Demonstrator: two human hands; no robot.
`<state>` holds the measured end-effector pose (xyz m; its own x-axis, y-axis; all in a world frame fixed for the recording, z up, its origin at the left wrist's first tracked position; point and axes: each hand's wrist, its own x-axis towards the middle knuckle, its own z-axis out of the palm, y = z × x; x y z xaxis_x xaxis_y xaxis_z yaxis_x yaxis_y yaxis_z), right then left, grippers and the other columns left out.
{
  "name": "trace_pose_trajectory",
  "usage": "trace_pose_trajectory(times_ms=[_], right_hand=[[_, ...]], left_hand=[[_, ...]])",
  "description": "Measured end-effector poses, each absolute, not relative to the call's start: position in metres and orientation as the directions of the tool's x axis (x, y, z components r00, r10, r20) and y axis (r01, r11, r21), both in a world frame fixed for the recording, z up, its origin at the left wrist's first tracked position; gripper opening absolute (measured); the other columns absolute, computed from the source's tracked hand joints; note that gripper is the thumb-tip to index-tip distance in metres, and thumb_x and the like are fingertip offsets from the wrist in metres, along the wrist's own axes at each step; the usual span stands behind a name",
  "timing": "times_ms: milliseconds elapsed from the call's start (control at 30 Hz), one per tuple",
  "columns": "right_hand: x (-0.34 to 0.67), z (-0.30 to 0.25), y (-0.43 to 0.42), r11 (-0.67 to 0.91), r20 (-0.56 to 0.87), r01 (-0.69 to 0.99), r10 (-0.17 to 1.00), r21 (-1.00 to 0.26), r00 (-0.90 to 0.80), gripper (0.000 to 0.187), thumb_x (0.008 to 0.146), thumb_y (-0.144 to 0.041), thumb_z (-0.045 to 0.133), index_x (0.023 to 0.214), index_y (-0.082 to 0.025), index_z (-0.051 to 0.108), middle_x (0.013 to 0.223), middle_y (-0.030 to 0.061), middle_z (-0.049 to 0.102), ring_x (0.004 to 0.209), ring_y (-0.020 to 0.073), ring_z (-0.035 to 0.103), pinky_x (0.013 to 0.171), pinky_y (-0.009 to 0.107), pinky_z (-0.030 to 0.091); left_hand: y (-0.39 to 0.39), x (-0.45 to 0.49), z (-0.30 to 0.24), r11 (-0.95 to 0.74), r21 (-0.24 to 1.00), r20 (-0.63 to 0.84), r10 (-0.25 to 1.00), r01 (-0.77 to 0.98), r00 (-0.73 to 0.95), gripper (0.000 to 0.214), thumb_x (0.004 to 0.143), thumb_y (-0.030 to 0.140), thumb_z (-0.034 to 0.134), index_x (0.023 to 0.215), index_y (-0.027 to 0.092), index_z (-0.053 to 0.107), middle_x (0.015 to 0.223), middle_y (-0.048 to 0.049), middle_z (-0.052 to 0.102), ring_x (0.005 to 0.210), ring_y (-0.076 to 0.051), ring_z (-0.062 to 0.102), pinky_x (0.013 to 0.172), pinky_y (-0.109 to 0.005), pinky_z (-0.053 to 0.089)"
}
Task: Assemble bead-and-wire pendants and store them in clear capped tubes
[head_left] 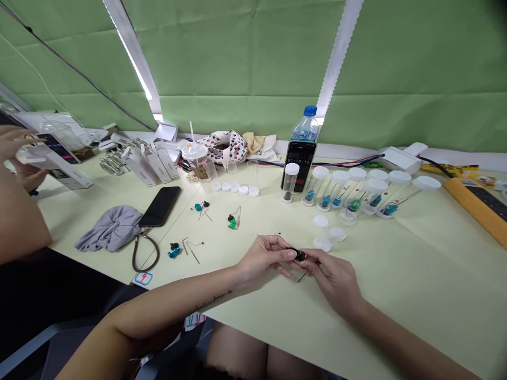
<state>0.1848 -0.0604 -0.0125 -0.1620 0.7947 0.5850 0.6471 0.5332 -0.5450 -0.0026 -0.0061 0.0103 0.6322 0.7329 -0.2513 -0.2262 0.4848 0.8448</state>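
Observation:
A small dark, shiny part (300, 256) sits between the fingertips of both hands, above the table; its exact kind cannot be made out. My left hand (263, 258) pinches it from the left with thumb and fingers. From the other side my right hand (336, 277) closes on it. Below the fingers a short metal rod (301, 276) shows, and a thin wire (269, 234) lies just behind my left hand. Left of the hands lie a green-and-black piece (232, 221), a blue-and-black piece (174, 250) and another blue one (198, 206), each beside thin bent metal pins.
Several clear tubes (291, 184) with white caps stand at the back right, most holding coloured pieces and pins. Loose white caps (320, 221) lie before them. A phone timer (299, 166) leans on a bottle (306, 126). Another person's arm (19, 211) is at far left.

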Motion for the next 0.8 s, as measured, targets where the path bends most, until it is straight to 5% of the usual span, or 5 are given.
trace_pose_trajectory(times_ms=[800], right_hand=[[0.1823, -0.0069, -0.0609, 0.527, 0.579, 0.634, 0.801, -0.566, -0.149, 0.018, 0.096, -0.028, 0.048, 0.1, -0.022, 0.064, 0.067, -0.0007, 0.072, 0.055, 0.0126, 0.067, 0.054, 0.021, 0.053]], left_hand=[[-0.0073, -0.0029, 0.0102, 0.479, 0.846, -0.242, 0.737, -0.234, 0.632, 0.034, 0.065, 0.033, 0.082, 0.082, 0.009, 0.064, 0.084, -0.0096, 0.071, 0.075, -0.019, 0.07, 0.062, -0.028, 0.057]])
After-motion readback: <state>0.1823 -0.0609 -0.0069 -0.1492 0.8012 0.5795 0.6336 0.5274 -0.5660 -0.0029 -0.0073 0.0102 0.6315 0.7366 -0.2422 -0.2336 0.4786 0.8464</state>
